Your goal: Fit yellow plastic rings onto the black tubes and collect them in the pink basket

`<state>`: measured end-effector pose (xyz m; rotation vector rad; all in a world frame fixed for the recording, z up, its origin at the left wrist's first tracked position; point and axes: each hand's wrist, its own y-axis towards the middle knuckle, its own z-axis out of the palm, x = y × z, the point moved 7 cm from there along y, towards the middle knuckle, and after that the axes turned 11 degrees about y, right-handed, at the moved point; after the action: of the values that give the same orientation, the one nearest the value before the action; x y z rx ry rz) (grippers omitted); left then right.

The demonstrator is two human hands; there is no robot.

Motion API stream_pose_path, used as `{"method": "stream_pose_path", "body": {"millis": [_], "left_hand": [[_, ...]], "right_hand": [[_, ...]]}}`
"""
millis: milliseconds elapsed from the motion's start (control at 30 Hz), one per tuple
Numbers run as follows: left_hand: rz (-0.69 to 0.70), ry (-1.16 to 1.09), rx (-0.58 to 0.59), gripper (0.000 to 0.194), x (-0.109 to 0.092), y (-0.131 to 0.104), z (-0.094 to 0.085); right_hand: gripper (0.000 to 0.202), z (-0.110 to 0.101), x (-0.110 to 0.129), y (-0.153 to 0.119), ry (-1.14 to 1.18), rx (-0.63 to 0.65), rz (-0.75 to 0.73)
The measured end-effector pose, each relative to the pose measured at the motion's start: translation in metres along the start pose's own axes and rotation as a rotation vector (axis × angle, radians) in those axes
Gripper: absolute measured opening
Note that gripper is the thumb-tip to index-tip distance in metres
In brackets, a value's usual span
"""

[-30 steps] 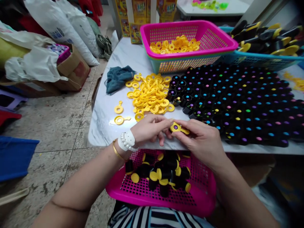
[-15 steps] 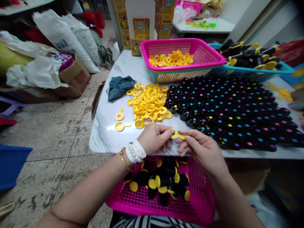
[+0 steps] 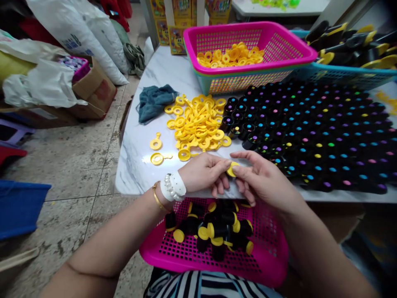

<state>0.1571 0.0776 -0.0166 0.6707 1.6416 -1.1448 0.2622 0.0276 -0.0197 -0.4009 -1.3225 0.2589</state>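
Between both hands, above the table's front edge, is a small round yellow plastic cap (image 3: 232, 169). My left hand (image 3: 203, 171) pinches its left side with thumb and fingers. My right hand (image 3: 266, 180) has its thumb pressed on the right side, the other fingers partly spread below and behind. Just beyond lies a heap of yellow ring-shaped caps with tabs (image 3: 198, 128), with a loose yellow ring (image 3: 156, 143) to its left. Black cylinders with coloured dots in their tops (image 3: 310, 136) stand in dense rows to the right. Below my hands, several yellow-capped black cylinders (image 3: 218, 231) lie in a pink basket (image 3: 263, 271).
A pink basket (image 3: 248, 31) of yellow rings stands at the back, beside a blue basket (image 3: 350, 72) of black and yellow pieces. A dark teal cloth (image 3: 155, 101) lies on the marble-patterned table (image 3: 133, 174). Sacks (image 3: 83, 37) and a cardboard box (image 3: 97, 89) stand on the left floor.
The yellow piece has turned in my fingers, so its round face now shows instead of its narrow side and tab. My right index finger has lifted away. The view has tilted downward slightly.
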Motion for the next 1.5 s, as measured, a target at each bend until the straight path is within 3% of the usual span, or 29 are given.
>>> {"method": "stream_pose_path", "body": {"millis": [100,300,400,467,500,567,633,700,767,867,967,1100,1200,1300,1367,1433,1500], "left_hand": [[-0.011,-0.026,0.047,0.031,0.0,0.001,0.0],[-0.062,-0.08,0.005,0.036,0.004,0.003,-0.002],[-0.094,-0.135,0.069,0.05,0.005,0.0,0.005],[-0.096,-0.147,0.019,0.059,0.007,-0.009,0.005],[-0.078,-0.128,-0.061,0.06,0.008,-0.017,0.001],[0.006,0.024,-0.331,0.06,0.01,-0.043,-0.016],[0.111,0.357,-0.732,0.052,0.008,-0.084,-0.042],[0.11,0.768,-1.15,0.04,0.007,-0.13,-0.065],[0.058,1.102,-1.279,0.039,0.013,-0.148,-0.079],[0.034,1.343,-1.222,0.039,0.025,-0.142,-0.092],[0.082,1.373,-1.172,0.035,0.023,-0.128,-0.086],[0.285,1.309,-1.034,0.03,0.0,-0.109,-0.039],[0.48,1.167,-0.857,0.031,-0.017,-0.093,0.011],[0.596,1.097,-0.684,0.028,-0.026,-0.075,0.054],[0.652,1.089,-0.598,0.025,-0.03,-0.064,0.072],[0.701,1.074,-0.538,0.029,-0.037,-0.052,0.078],[0.711,1.039,-0.544,0.043,-0.047,-0.036,0.072]], "right_hand": [[0.043,0.003,-0.002,0.0,0.04,0.141,0.072],[0.038,0.006,0.004,0.001,-0.054,0.091,-0.012],[0.047,0.012,0.002,0.0,-0.035,0.109,-0.005],[0.047,0.013,0.001,-0.001,0.001,0.143,0.014],[0.045,0.013,0.0,-0.002,0.022,0.169,0.023],[0.039,0.011,-0.002,-0.008,0.08,0.237,0.034],[0.039,0.005,-0.006,-0.016,0.176,0.287,0.02],[0.043,-0.004,-0.014,-0.025,0.304,0.291,0.001],[0.046,-0.014,-0.026,-0.034,0.417,0.251,-0.008],[0.044,-0.025,-0.043,-0.047,0.497,0.154,-0.03],[0.043,-0.027,-0.056,-0.062,0.454,0.1,-0.041],[0.041,-0.019,-0.077,-0.075,0.038,0.175,-0.016],[0.04,-0.022,-0.076,-0.078,-0.226,0.069,-0.162],[0.038,-0.027,-0.064,-0.08,-0.044,-0.073,-0.259],[0.028,-0.031,-0.057,-0.08,0.077,-0.136,-0.271],[0.021,-0.04,-0.051,-0.079,0.122,-0.223,-0.279],[0.021,-0.055,-0.047,-0.078,0.167,-0.328,-0.289]]}}
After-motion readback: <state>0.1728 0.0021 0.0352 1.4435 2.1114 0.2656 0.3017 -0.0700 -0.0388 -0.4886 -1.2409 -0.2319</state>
